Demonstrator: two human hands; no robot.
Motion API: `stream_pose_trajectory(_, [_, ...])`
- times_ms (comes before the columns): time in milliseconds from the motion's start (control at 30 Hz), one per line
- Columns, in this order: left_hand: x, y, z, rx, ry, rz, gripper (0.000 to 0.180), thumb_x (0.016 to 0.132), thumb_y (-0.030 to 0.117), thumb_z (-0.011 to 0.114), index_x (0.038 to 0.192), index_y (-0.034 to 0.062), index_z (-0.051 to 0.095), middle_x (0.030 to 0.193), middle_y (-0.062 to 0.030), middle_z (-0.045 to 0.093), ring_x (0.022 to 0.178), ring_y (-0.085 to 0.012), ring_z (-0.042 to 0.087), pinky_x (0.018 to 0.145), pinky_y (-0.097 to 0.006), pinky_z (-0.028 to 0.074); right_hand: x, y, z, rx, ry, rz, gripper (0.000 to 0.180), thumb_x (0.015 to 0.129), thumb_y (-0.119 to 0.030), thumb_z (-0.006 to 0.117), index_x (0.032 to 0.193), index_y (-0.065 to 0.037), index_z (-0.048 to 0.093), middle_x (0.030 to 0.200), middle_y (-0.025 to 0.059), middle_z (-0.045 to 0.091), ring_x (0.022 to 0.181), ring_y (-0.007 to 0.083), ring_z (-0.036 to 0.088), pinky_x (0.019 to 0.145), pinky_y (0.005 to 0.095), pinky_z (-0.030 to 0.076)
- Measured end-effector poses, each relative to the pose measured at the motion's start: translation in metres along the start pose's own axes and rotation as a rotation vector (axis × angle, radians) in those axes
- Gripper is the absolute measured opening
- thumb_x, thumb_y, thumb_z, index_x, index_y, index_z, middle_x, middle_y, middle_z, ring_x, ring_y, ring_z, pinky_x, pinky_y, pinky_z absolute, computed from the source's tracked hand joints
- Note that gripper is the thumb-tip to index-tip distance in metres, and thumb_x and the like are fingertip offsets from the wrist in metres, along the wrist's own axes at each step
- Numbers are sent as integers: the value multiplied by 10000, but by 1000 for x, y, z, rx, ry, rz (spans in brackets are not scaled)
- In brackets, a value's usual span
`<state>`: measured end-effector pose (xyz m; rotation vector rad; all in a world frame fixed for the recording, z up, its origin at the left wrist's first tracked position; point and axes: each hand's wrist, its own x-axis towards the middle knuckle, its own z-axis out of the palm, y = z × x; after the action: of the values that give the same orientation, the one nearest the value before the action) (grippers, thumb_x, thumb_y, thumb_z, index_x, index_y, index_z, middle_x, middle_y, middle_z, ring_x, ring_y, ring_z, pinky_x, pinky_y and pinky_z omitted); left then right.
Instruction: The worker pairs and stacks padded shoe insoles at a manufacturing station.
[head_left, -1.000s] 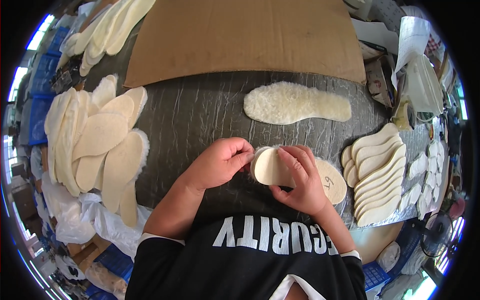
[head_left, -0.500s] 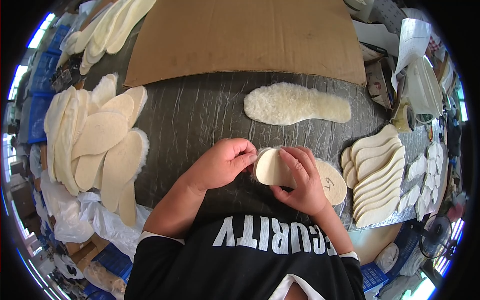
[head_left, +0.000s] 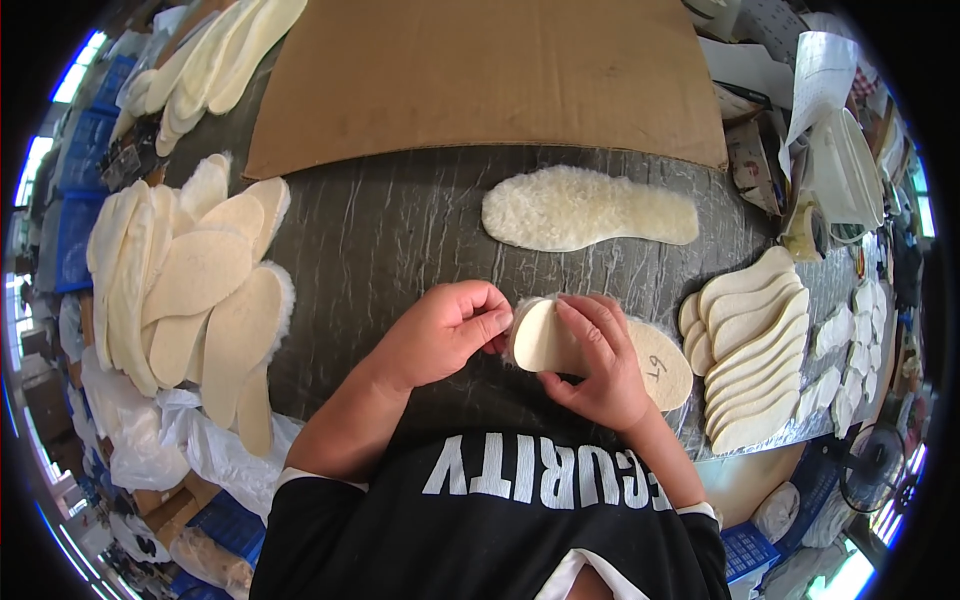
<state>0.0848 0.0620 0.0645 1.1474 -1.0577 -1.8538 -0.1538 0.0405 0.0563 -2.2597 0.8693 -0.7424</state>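
Observation:
In front of me lies a cream insole (head_left: 660,368), its backing side up with dark marks on the right end and fleece along its edges. A smooth, rounded cream piece (head_left: 542,338) covers its left end. My right hand (head_left: 603,362) grips both, fingers over the far edge and thumb on the near side. Thumb and forefinger of my left hand (head_left: 455,330) are pinched together at the left tip, against the fluffy rim; what exactly lies between them is hidden. Beyond my hands a fleece insole (head_left: 590,208) rests fluffy side up.
Insoles (head_left: 205,270) are piled at left, and more (head_left: 230,60) lie at the far left. A row of overlapping insoles (head_left: 755,350) sits at right, beside small white pieces (head_left: 850,340). A cardboard sheet (head_left: 490,80) covers the table's far side. Plastic bags (head_left: 230,435) hang at near left.
Both hands keep nearly the same place and grip. The view has shifted slightly; the insoles and cardboard lie as before.

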Motion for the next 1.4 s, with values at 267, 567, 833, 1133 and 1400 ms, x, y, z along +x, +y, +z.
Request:
stream_pose_trajectory(267, [-7,10,19,96,74,19,365,837,84,785,1107,-22,562,941,-37,645,854,-70,611,750,-235,517,-6,1,8,-14,64,-27,826,589,-84,821,1341,-32,485,1295,182,563,1104,392,566,934,477,495])
stream_pose_trajectory(567, [-13,6,31,131,222,125,252,815,70,789,943,-1,584,831,-28,612,705,-64,555,643,-237,489,-14,4,17,-164,258,-254,639,689,-121,796,1271,-110,534,1284,198,573,1038,338,605,861,477,498])
stream_pose_trajectory(833, [-19,6,22,513,120,346,246,771,-39,763,890,11,553,900,-65,555,792,-125,536,667,-248,447,-23,7,19,-208,308,-323,474,798,-253,742,1234,-128,604,1219,190,594,1027,324,606,866,471,497])
stream_pose_trajectory(1133, [-34,1,2,455,98,320,242,801,-48,750,915,20,547,1014,-91,524,872,-136,522,779,-259,456,10,2,-37,-159,1,-70,509,721,-351,756,1139,-94,620,1056,49,652,974,257,616,881,417,443])
stream_pose_trajectory(1400, [-34,2,1,396,133,294,220,826,-3,750,916,22,551,1035,-81,525,898,-128,525,804,-259,455,19,-6,-39,-43,-128,68,391,748,-327,762,1040,-92,651,864,41,630,816,264,609,748,384,439])
